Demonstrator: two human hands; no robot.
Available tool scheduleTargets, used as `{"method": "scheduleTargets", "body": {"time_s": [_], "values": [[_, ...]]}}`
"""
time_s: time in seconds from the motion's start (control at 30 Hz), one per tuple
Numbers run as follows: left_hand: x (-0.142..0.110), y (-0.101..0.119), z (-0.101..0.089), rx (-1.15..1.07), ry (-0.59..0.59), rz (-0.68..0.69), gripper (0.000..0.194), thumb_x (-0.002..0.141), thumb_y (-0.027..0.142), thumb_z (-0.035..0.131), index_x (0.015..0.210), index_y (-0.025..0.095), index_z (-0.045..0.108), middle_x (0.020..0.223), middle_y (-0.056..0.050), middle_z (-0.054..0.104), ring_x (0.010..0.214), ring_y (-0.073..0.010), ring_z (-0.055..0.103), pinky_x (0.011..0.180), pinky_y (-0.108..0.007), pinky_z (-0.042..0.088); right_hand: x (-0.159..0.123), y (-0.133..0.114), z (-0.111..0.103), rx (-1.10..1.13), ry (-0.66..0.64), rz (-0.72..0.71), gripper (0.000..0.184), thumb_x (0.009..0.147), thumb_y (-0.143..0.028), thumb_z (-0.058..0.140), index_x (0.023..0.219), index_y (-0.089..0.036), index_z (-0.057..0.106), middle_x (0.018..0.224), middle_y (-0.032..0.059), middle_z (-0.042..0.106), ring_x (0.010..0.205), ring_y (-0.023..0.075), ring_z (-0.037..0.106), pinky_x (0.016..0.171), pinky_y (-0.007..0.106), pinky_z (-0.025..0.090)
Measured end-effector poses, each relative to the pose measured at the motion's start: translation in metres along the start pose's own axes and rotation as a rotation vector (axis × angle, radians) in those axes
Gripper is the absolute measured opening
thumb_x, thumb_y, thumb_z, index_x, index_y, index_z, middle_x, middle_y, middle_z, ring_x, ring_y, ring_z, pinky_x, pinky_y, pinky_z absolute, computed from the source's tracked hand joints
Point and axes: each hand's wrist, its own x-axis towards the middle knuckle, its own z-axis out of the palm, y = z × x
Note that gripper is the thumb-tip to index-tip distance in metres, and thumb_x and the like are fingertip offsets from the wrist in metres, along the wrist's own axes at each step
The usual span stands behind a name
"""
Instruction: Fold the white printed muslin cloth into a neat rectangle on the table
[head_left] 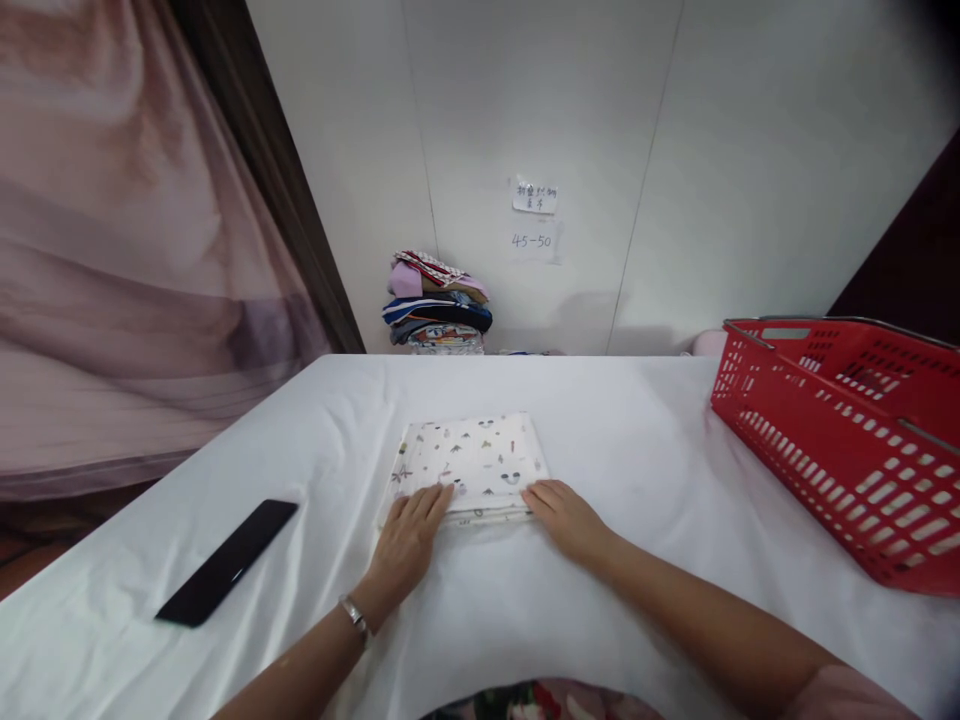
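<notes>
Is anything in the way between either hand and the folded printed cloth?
Nothing visible. The left hand and right hand both already touch the near part of the folded cloth. The phone-like black slab lies off to the left and the red basket off to the right.

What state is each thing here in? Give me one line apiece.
Patterned cloth: folded, lying flat
Left hand: open, on its near left corner
Right hand: open, on its near right corner
Phone: flat, dark
Red basket: upright, open-topped
Clothes pile: stacked
White tablecloth: spread, wrinkled
</notes>
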Motion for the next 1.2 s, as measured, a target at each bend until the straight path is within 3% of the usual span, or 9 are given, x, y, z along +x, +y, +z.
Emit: {"method": "scheduleTargets", "body": {"time_s": [0.23,0.47,0.67,0.83,0.97,1.1,1.2], "values": [[0.006,0.004,-0.005,0.011,-0.026,-0.047,0.065,0.076,-0.003,0.033,0.134,0.025,0.041,0.123,-0.008,0.055,0.110,-0.0222,0.050,0.090,-0.039,0.039,0.004,0.010,-0.007,0.031,-0.086,-0.003,0.043,0.082,-0.003,0.038,0.122,-0.014,0.050,0.109,0.0106,0.060,0.100,0.0190,0.055,0.084,0.032,0.048],[0.006,0.002,-0.008,0.007,-0.107,-0.036,0.065,0.075,-0.004,0.034,0.135,0.019,0.038,0.111,-0.010,0.057,0.101,-0.0228,0.050,0.085,-0.038,0.039,0.000,0.004,-0.014,0.005,-0.140,-0.001,0.046,0.081,-0.001,0.034,0.122,-0.016,0.049,0.112,0.0114,0.059,0.101,0.0209,0.054,0.084,0.036,0.046],[0.009,-0.005,-0.016,-0.043,-0.072,-0.029,0.063,0.078,-0.001,0.033,0.137,0.021,0.034,0.116,-0.010,0.054,0.107,-0.0224,0.047,0.087,-0.037,0.038,0.007,-0.015,-0.012,-0.062,-0.113,0.060,0.051,0.079,-0.003,0.041,0.128,-0.017,0.044,0.119,0.0132,0.055,0.115,0.0263,0.045,0.096,0.046,0.034],[0.019,-0.011,-0.028,-0.039,-0.027,0.015,0.059,0.079,-0.001,0.033,0.133,0.019,0.038,0.113,-0.010,0.055,0.105,-0.0225,0.048,0.087,-0.038,0.037,0.014,-0.019,-0.002,-0.107,-0.100,0.100,0.060,0.076,0.003,0.035,0.133,-0.017,0.038,0.117,0.0140,0.056,0.110,0.0261,0.048,0.093,0.046,0.034],[0.030,-0.016,-0.037,-0.013,0.022,0.043,0.058,0.077,-0.003,0.034,0.131,0.018,0.041,0.110,-0.010,0.058,0.102,-0.0226,0.050,0.088,-0.040,0.037,0.018,-0.013,0.000,-0.115,-0.108,0.092,0.061,0.073,0.003,0.035,0.132,-0.013,0.040,0.109,0.0150,0.058,0.099,0.0259,0.052,0.086,0.042,0.041],[0.045,-0.023,-0.053,-0.032,0.049,0.039,0.059,0.075,-0.002,0.036,0.131,0.018,0.040,0.117,-0.009,0.057,0.106,-0.0219,0.051,0.086,-0.038,0.040,0.032,0.004,-0.024,-0.096,-0.021,0.089,0.064,0.073,0.002,0.032,0.134,-0.017,0.038,0.107,0.0130,0.058,0.095,0.0243,0.053,0.080,0.039,0.046],[0.058,-0.028,-0.081,-0.084,0.099,0.046,0.062,0.074,-0.002,0.037,0.132,0.019,0.038,0.124,-0.009,0.053,0.111,-0.0207,0.050,0.088,-0.037,0.042,0.049,0.017,-0.068,-0.049,0.082,0.044,0.064,0.074,-0.001,0.033,0.136,-0.018,0.034,0.118,0.0133,0.052,0.107,0.0252,0.049,0.088,0.041,0.046]]}}
